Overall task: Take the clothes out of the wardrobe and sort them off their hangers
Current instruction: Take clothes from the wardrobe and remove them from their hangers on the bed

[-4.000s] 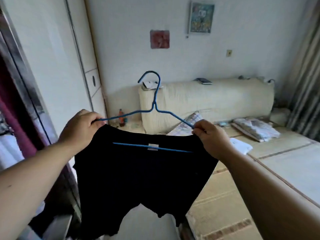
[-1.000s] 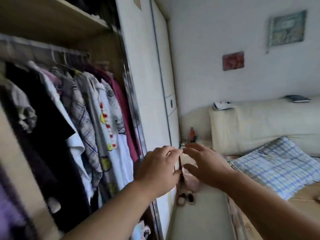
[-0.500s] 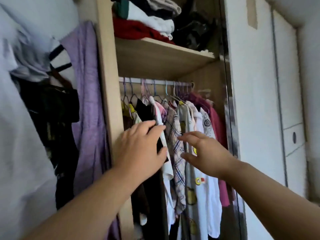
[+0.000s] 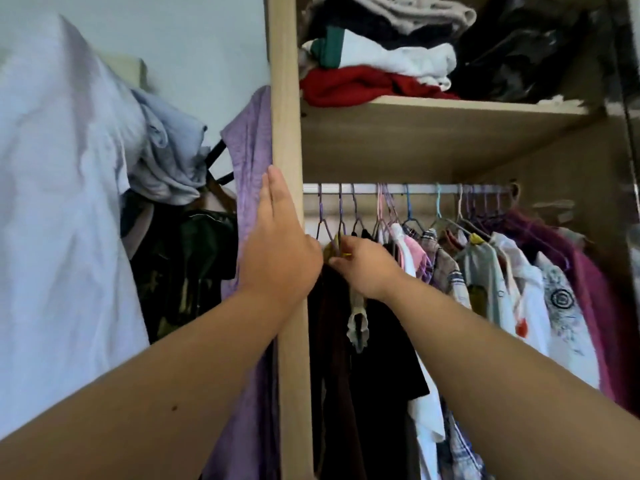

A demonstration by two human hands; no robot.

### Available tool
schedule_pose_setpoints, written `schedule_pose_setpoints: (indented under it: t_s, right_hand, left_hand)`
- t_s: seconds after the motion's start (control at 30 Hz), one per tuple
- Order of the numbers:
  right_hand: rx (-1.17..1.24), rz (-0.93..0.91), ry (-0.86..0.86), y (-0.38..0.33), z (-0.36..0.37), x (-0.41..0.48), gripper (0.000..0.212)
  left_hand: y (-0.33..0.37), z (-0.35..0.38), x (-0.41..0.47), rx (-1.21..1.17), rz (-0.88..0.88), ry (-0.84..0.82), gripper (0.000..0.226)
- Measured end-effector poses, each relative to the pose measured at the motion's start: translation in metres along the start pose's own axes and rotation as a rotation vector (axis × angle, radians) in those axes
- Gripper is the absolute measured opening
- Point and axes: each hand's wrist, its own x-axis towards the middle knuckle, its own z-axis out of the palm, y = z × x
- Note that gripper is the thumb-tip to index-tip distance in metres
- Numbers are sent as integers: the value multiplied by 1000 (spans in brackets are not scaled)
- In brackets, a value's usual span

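Note:
The open wardrobe has a metal rail (image 4: 422, 189) carrying several hangers with clothes (image 4: 519, 282): white, plaid, printed and magenta tops. At the rail's left end hang dark garments (image 4: 377, 358) on purple wire hangers (image 4: 322, 216). My right hand (image 4: 363, 268) is at the neck of these leftmost hangers, fingers curled and pinching there beside a bit of yellow fabric. My left hand (image 4: 277, 254) lies flat with straight fingers against the wardrobe's wooden side panel (image 4: 285, 98).
A shelf (image 4: 433, 140) above the rail holds folded red, white and grey clothes (image 4: 374, 81) and a black bag (image 4: 519, 46). Outside the panel, on the left, hang a purple garment (image 4: 249, 161), a large white shirt (image 4: 59, 202) and dark items.
The black garment and blue hanger are no longer in my hands. I have turned from the bed to the wardrobe; my left hand went onto the panel, my right into the leftmost hangers.

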Motion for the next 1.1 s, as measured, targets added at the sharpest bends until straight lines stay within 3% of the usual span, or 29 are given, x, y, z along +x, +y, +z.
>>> schedule_pose_setpoints:
  t_s: [0.1,0.2,0.27,0.5,0.8,0.93,1.03,1.1]
  right_hand:
    - [-98,16,-42,-2,18,31,18]
    - [-306,56,-73,-3,33,55,27]
    - [-320,105,-63,2,40,70,28]
    - [-16,325,102,20,32,93,16]
    - [-13,202,295,23,-13,70,17]
    - [-5,135,359,39,-46,33,22]
    - [-23,105,406,60,-73,-5,24]
    - [-76,89,408,75,-91,-35,24]
  left_hand:
    - [0,7,-2,-44,-11,80,91]
    - [-4,10,-2,-74,6,97,87]
    - [-6,11,-2,-101,-1,97,87]
    - [-9,11,0,-95,10,123,94]
    - [-5,10,-3,-90,26,144,90]
    - [1,5,-5,-11,31,99,80]
    - [5,0,-7,343,114,23,71]
    - [11,-5,-9,457,199,-12,72]
